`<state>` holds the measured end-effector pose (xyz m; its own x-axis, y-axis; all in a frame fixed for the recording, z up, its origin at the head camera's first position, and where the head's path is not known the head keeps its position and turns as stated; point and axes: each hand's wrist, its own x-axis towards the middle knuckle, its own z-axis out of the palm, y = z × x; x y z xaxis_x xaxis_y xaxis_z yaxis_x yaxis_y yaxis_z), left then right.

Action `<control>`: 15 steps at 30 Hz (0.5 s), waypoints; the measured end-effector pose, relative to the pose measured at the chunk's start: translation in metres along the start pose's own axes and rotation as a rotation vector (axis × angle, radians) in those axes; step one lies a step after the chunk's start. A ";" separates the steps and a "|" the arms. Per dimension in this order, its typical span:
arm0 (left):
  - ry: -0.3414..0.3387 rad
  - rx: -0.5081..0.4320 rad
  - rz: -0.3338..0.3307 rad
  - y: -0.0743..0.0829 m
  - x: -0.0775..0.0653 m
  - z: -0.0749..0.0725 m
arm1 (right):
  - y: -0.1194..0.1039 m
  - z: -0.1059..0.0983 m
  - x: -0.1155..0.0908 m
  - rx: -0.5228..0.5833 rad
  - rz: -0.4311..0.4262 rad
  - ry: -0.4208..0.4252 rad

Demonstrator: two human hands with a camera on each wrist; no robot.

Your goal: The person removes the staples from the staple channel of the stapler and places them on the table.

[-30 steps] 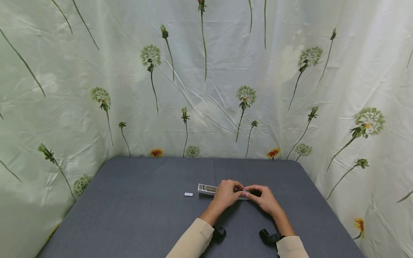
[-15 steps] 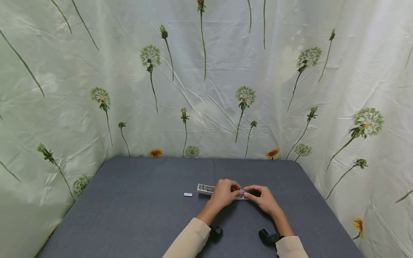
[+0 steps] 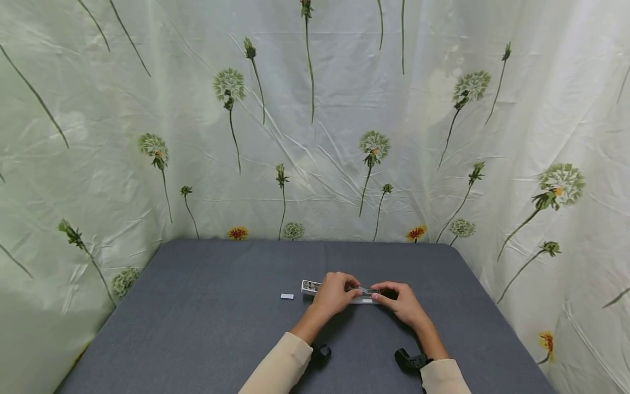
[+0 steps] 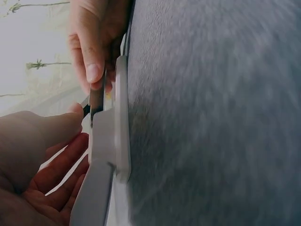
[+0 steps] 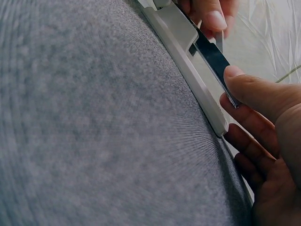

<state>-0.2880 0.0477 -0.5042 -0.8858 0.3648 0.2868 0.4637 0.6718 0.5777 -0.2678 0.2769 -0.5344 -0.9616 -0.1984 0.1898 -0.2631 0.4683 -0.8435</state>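
A white stapler [image 3: 310, 287] lies opened on the table, its dark metal magazine [image 5: 214, 59] exposed. My left hand [image 3: 332, 298] is at the magazine's middle. Thumb and fingertip pinch a small silvery strip [image 5: 219, 41] that looks like staples, standing at the magazine's edge; the fingers partly hide it. At the stapler's right end, my right hand [image 3: 402, 304] pinches the magazine's end between thumb and index finger. Its other fingers lie beside the white base [image 5: 207, 110].
A small white block [image 3: 287, 296] lies on the grey cloth-covered table [image 3: 206, 328], left of the stapler. Behind the table hangs a flowered curtain [image 3: 315, 208]. A black strap [image 3: 410, 361] is on the right wrist.
My left hand has moved left along the stapler, away from the right hand, uncovering more of the magazine. The right hand keeps its place at the end.
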 end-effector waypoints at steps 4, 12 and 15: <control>0.000 0.016 -0.001 -0.006 -0.003 -0.008 | 0.002 0.000 0.001 0.008 0.006 0.012; 0.055 0.039 0.012 -0.019 -0.011 -0.031 | 0.002 0.000 0.001 -0.001 0.017 0.001; 0.066 0.025 0.024 -0.026 -0.014 -0.041 | 0.002 0.000 0.001 -0.004 0.022 0.001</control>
<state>-0.2882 -0.0018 -0.4922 -0.8731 0.3385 0.3509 0.4848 0.6791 0.5512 -0.2689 0.2773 -0.5357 -0.9672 -0.1872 0.1714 -0.2420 0.4764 -0.8453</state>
